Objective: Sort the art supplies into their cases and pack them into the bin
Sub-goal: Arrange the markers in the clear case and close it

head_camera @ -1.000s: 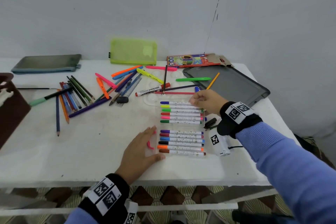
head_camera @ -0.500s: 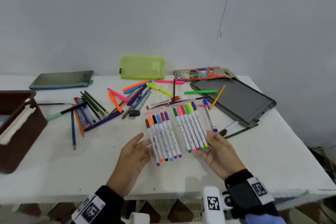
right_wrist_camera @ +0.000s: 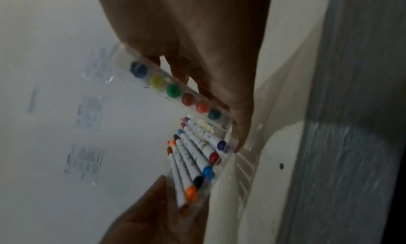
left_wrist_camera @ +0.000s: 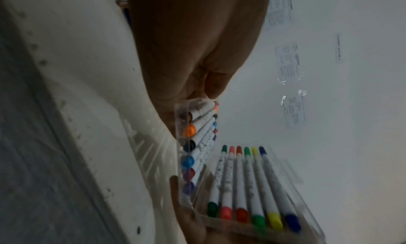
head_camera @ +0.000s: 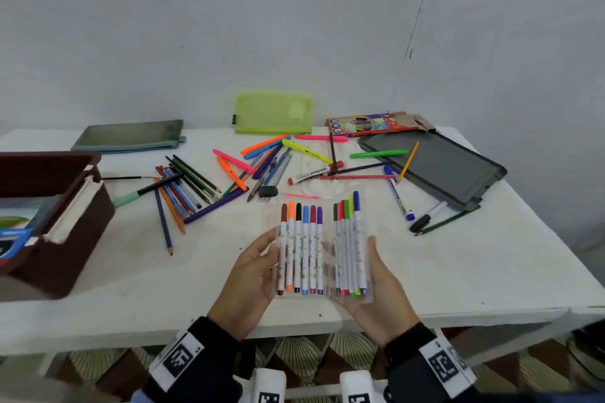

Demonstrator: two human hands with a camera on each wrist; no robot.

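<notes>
Both hands (head_camera: pixel 252 275) (head_camera: pixel 381 285) grip open marker case (head_camera: pixel 322 258) low centre, loose pens (head_camera: pixel 262 157) behind, bin (head_camera: pixel 49 216) left, table (head_camera: pixel 458 271)

left hand (head_camera: pixel 253 275) + right hand (head_camera: pixel 376 285) | hold clear marker case (head_camera: pixel 322 258) | above white table (head_camera: pixel 458 271)

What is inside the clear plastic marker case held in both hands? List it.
The clear plastic marker case holds twelve white-barrelled markers: six in the half at the left hand, six in the half at the right hand. Anything beneath the markers is covered.
</notes>
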